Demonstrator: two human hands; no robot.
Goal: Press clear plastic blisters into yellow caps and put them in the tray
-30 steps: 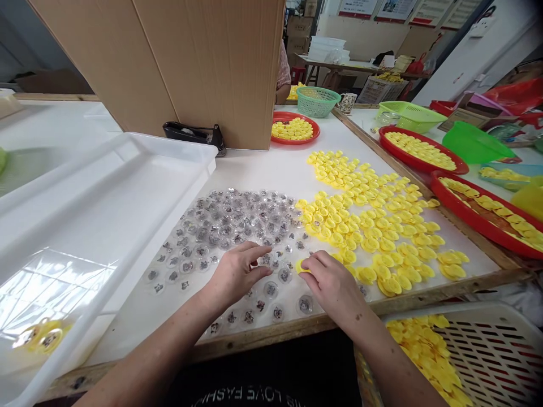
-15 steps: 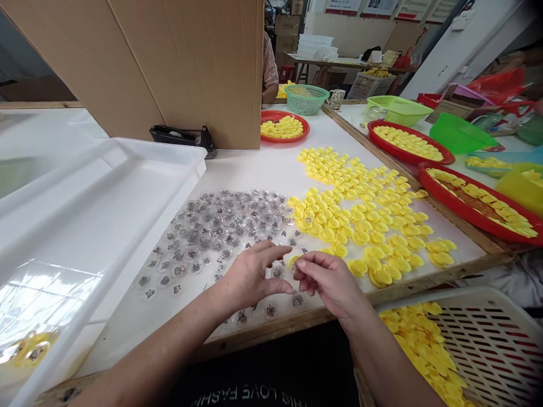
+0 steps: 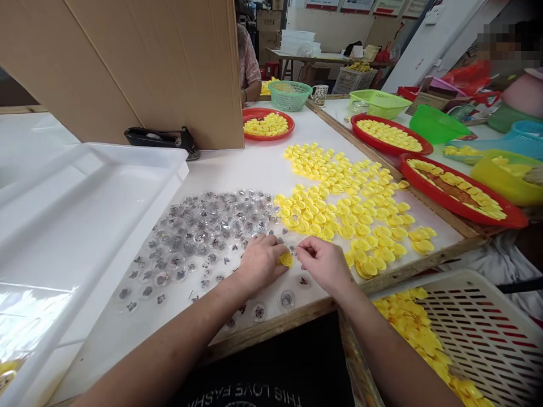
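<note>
Two bare hands: the left hand [image 3: 262,260] and the right hand [image 3: 324,263] are held close together, slightly apart, over the near part of the worktop [image 3: 233,169].
Left fingers: bent in toward the thumb, with one yellow disc [image 3: 286,259] held at the tips, its edge partly covered by them.
Right fingers: curled, with thumb and forefinger brought nearly together; whether anything small is pinched there cannot be told.
Clear discs: a crowded patch of clear discs [image 3: 203,226] is spread left of and around the left hand, some hidden beneath it; the dark figures on them are too small to be made out.
Yellow pieces: loose yellow pieces [image 3: 326,206] are heaped beyond and to the right of the right hand, many overlapped.
White tray: the white tray [image 3: 106,215] is cut off at the left, its near end whitened by glare.
Cardboard sheet: a black tape dispenser [image 3: 156,138] is set at the foot of the cardboard sheet [image 3: 169,68], by which a co-worker [image 3: 250,62] is mostly hidden.
Perforated crate: more yellow pieces are contained in the perforated crate [image 3: 487,305], cut off at the lower right.
</note>
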